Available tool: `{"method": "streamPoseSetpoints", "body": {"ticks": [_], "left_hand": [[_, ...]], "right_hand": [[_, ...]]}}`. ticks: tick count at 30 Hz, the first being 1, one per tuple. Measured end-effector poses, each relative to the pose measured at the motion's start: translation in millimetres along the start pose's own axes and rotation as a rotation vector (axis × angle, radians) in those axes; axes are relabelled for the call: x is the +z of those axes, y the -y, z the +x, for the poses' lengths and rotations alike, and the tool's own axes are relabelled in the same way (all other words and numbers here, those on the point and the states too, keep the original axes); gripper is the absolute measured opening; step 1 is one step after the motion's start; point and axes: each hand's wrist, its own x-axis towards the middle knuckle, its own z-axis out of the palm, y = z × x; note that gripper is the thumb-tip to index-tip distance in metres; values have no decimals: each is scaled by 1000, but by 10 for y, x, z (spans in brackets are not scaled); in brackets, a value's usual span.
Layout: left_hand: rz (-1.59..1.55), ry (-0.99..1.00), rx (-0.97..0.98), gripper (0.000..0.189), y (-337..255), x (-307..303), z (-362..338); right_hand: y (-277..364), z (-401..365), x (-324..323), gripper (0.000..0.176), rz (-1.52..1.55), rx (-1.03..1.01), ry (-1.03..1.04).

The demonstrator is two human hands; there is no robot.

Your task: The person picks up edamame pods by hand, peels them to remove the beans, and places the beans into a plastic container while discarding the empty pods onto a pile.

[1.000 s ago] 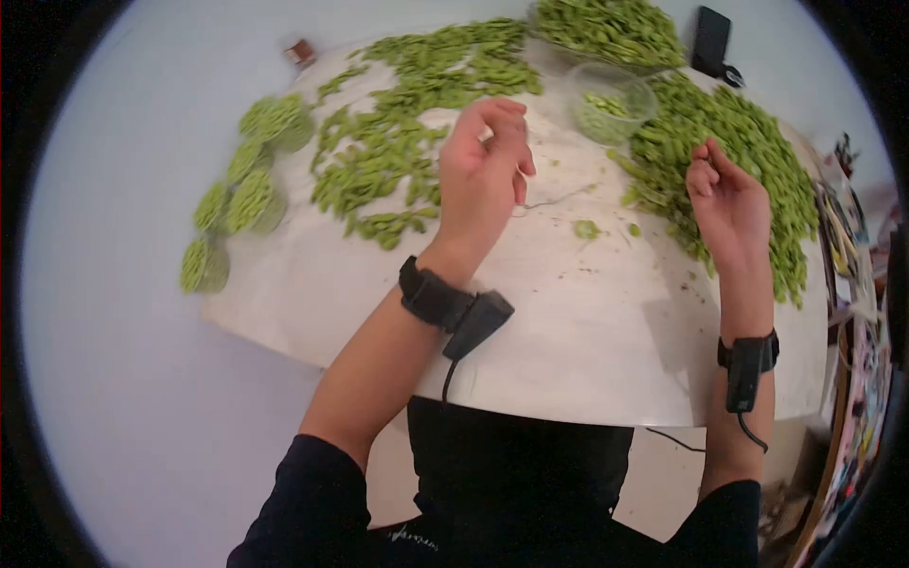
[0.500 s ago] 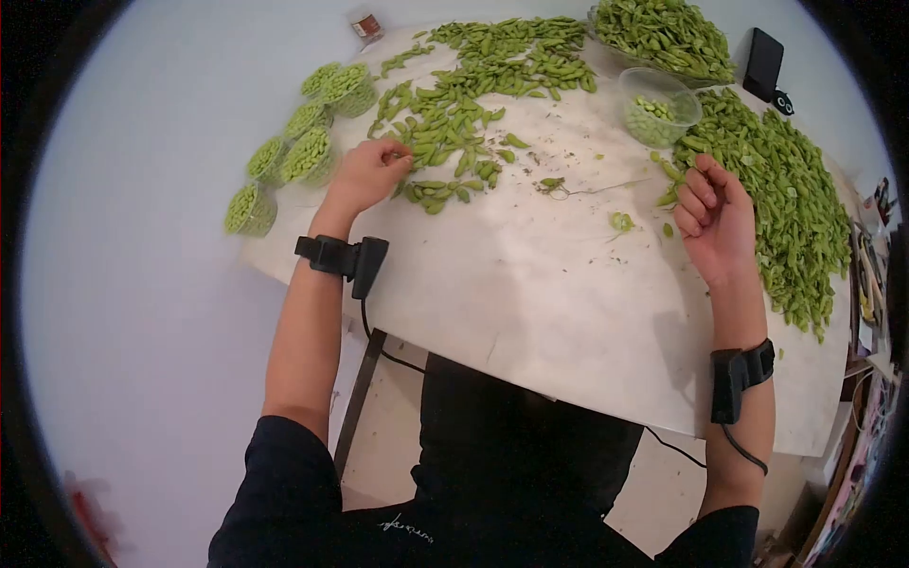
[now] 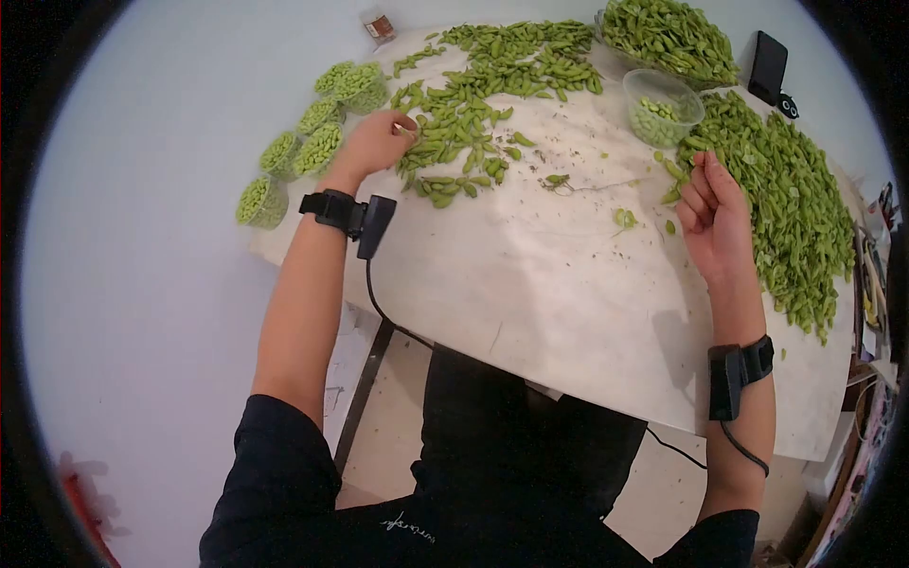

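Observation:
My left hand (image 3: 381,142) is at the left edge of the loose green pods (image 3: 454,118), its fingers pinched together; what they hold, if anything, is too small to name. On the right, my right hand (image 3: 712,208) is curled with fingertips together, beside the large heap of pods (image 3: 786,199); its contents are hidden. A clear bowl (image 3: 663,106) with shelled beans stands above my right hand. Several clear cups of beans (image 3: 317,150) stand along the table's left edge, just left of my left hand.
A big bowl piled with pods (image 3: 668,43) stands at the back right, near a black phone (image 3: 768,66). A small container (image 3: 377,26) sits at the back left. Stem bits and a few shells (image 3: 625,219) lie mid-table (image 3: 530,275).
My left hand has moved slightly up and its fingers are now at the pods. My right hand's fingers have drawn closer together. The view has shifted a little.

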Motion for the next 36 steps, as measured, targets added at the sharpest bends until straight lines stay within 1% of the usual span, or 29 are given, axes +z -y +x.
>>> {"method": "streamPoseSetpoints", "body": {"ticks": [1,4,7,10,13,16,19,22,25,28,29,31,34,36], "left_hand": [[-20,-11,-37,31,-12,-47,2],[-5,91,26,29,-37,-141,-36],[-71,176,263,26,-118,-144,-163],[-76,339,255,20,-254,-164,-249],[15,335,315,19,-249,-93,-279],[59,391,324,18,-203,31,-250],[87,390,325,20,-191,35,-244],[6,368,342,16,-157,72,-240],[15,374,377,13,-134,95,-229],[53,367,465,9,-141,81,-246],[65,383,437,9,-155,81,-248],[90,415,385,9,-257,62,-271],[81,460,352,15,-267,80,-277],[101,466,424,18,-273,74,-300]], "right_hand": [[-1,10,-17,18,10,-3,5],[1,0,0,20,-3,-20,-14],[21,-14,48,25,-21,-34,-12],[20,-11,15,27,4,-19,15],[1,0,-22,27,25,10,38],[-8,13,-51,26,11,35,44],[-8,13,-48,24,4,52,60],[5,-14,-25,22,-1,65,58],[-4,-16,-30,20,0,69,73],[-16,-3,-46,19,7,74,84],[-17,2,-46,19,11,76,85],[-10,6,-47,18,23,77,86],[3,9,-60,18,35,76,89],[-2,-2,-50,18,31,78,82]]}}
